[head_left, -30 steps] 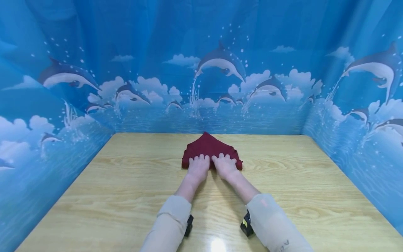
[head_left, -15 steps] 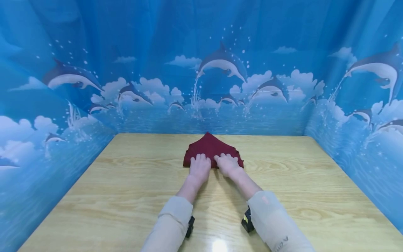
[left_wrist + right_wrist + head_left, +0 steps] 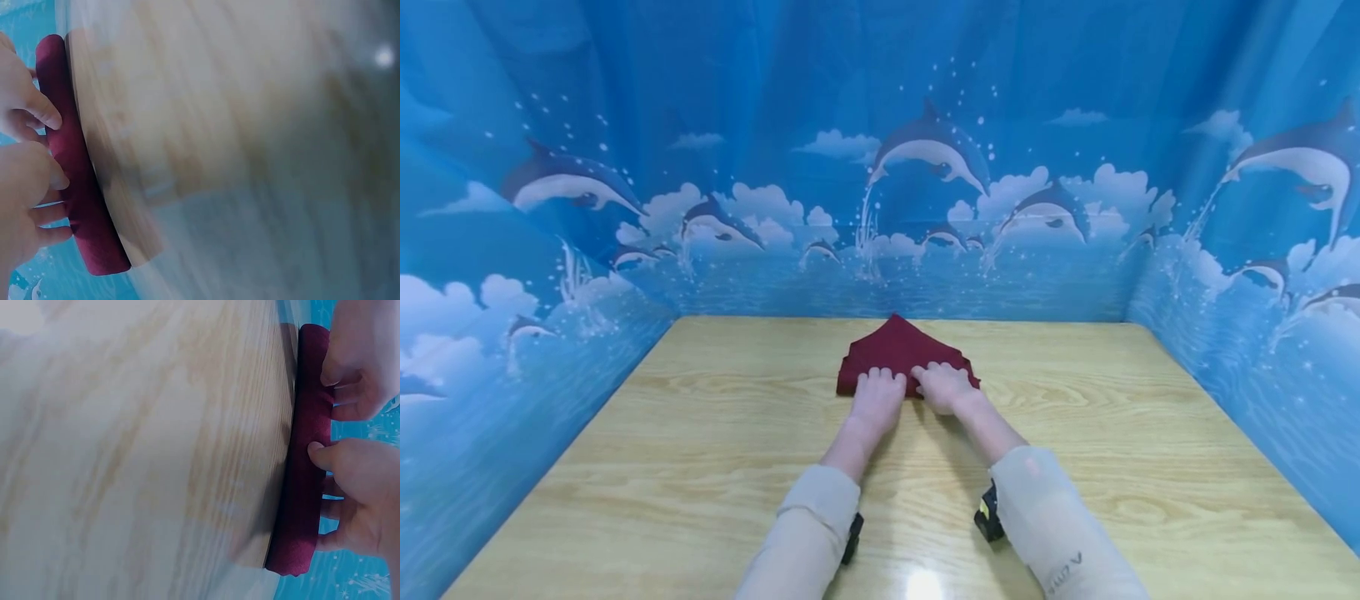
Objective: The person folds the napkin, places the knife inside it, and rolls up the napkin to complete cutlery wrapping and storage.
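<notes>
A dark red cloth point(image 3: 898, 340) lies at the far middle of the table, its near part rolled into a thick tube and its flat far part narrowing to a point. My left hand point(image 3: 878, 402) grips the roll left of its middle, fingers over the top. Just to the right, my right hand point(image 3: 944, 388) holds the roll too, closer to its right end. In the left wrist view the roll point(image 3: 81, 169) shows end to end, thumbs on its near side. The right wrist view has the right thumb point(image 3: 317, 455) pressed against the roll, fingers reaching over its far side.
The wooden table point(image 3: 700, 467) carries the cloth close to its back edge. A blue curtain point(image 3: 760, 167) printed with dolphins hangs behind and along both sides. Black wrist cameras point(image 3: 988, 514) sit under the light sleeves point(image 3: 1067, 533).
The near edge of the cloth roll has moved slightly away from me, while the far point stays near the back edge. Both hands go along with it, the right hand shifting a little forward.
</notes>
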Demonstrator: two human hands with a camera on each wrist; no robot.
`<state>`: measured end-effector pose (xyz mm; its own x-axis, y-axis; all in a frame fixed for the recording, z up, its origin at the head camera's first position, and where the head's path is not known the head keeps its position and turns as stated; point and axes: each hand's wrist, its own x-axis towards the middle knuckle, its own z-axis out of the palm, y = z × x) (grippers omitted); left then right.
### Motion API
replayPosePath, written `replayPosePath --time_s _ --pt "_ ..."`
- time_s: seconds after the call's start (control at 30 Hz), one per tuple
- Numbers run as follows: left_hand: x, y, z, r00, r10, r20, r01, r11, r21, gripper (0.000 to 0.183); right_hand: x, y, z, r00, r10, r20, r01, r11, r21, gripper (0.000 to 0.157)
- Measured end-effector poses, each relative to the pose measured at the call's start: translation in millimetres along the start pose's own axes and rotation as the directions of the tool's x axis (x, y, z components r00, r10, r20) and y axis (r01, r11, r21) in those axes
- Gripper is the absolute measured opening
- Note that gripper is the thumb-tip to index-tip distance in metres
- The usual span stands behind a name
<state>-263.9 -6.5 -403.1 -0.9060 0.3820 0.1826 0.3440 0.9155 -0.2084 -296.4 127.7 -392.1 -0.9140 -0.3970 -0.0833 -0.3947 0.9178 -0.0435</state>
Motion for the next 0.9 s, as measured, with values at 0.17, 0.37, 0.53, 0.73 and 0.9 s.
replayPosePath --time_s 0.17,0.37,0.53,0.73,0.9 --pt "1.0 -0.4 -1.3 1.000 0.009 -0.008 -0.009 1.000 -0.003 0.018 -3 -1 -2.2 1.000 0.000 -0.031 0.000 1.000 -0.001 0.032" --pt "1.9 -1.7 -0.7 1.000 0.006 -0.014 -0.006 1.000 -0.003 0.018 -5 -4 -0.7 0.998 -0.008 -0.060 0.007 1.000 -0.019 0.034" --pt "3.0 -2.6 1.4 0.999 0.026 -0.025 -0.026 1.000 -0.007 0.018 -9 -4 0.7 0.997 -0.008 -0.077 0.005 0.999 -0.032 0.033" --pt "6.1 -5.3 6.5 0.997 0.054 -0.063 -0.053 0.999 0.013 0.012 -14 -4 2.0 0.985 -0.023 -0.174 0.009 0.997 -0.078 0.035" --pt "8.3 -7.1 7.5 0.996 0.070 -0.059 -0.070 0.997 0.015 0.010 -15 -7 5.6 0.972 0.009 -0.236 -0.042 0.990 -0.136 0.036"
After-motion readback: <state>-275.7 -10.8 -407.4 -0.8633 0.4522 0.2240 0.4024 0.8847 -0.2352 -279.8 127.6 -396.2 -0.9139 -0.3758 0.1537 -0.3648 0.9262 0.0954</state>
